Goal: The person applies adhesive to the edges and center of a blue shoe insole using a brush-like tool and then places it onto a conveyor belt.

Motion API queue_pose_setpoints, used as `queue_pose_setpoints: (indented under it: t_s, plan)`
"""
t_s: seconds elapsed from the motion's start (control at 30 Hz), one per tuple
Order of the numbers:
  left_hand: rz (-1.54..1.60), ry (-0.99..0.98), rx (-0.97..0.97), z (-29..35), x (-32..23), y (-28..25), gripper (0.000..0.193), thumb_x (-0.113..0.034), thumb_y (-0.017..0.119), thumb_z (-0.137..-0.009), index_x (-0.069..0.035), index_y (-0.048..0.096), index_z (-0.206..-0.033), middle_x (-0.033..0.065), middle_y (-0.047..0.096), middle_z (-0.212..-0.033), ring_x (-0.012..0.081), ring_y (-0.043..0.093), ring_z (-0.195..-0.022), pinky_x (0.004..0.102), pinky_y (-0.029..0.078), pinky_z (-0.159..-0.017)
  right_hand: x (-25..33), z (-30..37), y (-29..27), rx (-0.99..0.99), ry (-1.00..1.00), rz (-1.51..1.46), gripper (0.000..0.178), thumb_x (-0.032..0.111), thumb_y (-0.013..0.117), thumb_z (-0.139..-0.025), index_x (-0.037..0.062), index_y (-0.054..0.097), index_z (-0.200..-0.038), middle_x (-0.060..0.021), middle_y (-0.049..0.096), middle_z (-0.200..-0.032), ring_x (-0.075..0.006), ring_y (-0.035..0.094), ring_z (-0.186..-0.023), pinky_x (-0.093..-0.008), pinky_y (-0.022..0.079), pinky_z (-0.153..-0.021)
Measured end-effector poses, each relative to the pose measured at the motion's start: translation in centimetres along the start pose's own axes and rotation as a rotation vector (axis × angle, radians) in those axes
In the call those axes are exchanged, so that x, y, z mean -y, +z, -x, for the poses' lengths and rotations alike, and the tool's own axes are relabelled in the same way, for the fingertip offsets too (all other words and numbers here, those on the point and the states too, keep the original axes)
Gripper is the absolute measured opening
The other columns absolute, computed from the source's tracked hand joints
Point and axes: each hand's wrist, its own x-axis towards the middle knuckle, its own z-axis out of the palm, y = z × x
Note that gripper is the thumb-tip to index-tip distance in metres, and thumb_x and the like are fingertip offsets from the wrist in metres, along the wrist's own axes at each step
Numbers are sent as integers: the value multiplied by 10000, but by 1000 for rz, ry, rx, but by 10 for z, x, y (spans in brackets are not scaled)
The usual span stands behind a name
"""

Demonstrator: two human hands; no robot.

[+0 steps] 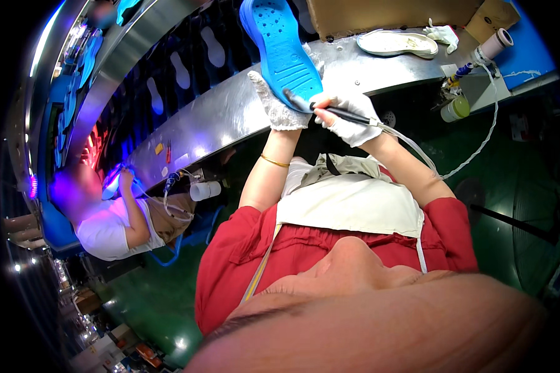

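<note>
In the head view, a blue shoe sole [286, 59] with small holes at one end and grooves at the other is tilted over the bench edge. My left hand [279, 112], in a white knit glove, is closed around its near end. My right hand [348, 117], gloved with some fingertips bare, grips a black-handled brush [339, 112] that trails a white hose [417, 149]. The brush head touches or hovers just over the sole's near end; I cannot tell which.
The metal bench [211, 115] borders a dark conveyor carrying grey sole shapes [180, 69]. A white sole [397, 43] and a white glove [443, 35] lie at right, near a cylindrical container [494, 43] and a yellow-green cup [456, 109]. A co-worker [112, 224] sits at left.
</note>
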Motion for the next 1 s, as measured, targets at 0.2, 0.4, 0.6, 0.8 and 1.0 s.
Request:
queue_pose_setpoints:
  t_s: [0.2, 0.4, 0.6, 0.8, 1.0]
  plan:
    - [68, 21, 6, -7, -6, 6, 868, -722, 459, -820, -101, 368, -1420, 141, 456, -1392, 329, 480, -1225, 477, 379, -1050, 2, -4, -10, -108, 245, -170, 106, 100, 659, -871, 35, 661, -954, -30, 650, -851, -73, 586, -731, -223, 495, -676]
    - [43, -42, -18, -13, -16, 6, 863, -694, 479, -822, -93, 357, -1429, 210, 432, -1394, 366, 449, -1252, 497, 340, -1084, 9, -7, -15, 73, 281, -132, 83, 42, 654, -851, 13, 648, -928, -46, 642, -851, -92, 586, -738, -234, 491, -698]
    - [3, -162, -19, -18, -28, -1, 840, -671, 476, -838, -68, 377, -1415, 222, 438, -1388, 380, 464, -1240, 513, 352, -1068, 5, -8, -20, 206, 174, -23, 108, 29, 659, -848, 30, 626, -950, -43, 641, -907, -91, 577, -767, -242, 490, -723]
    - [-52, -196, 8, -23, -36, 0, 838, -665, 469, -842, -69, 369, -1424, 263, 428, -1381, 403, 454, -1248, 523, 353, -1069, 4, -3, -15, 92, 262, -41, 99, 78, 670, -850, 35, 644, -936, -37, 646, -855, -97, 590, -754, -245, 485, -720]
    - [69, -263, 63, -25, -44, 8, 752, -626, 444, -885, -39, 451, -1355, 190, 552, -1285, 352, 577, -1127, 502, 437, -1005, 17, 1, -15, 92, 513, -207, 167, 102, 734, -788, -3, 628, -861, -97, 670, -820, -167, 659, -749, -282, 546, -668]
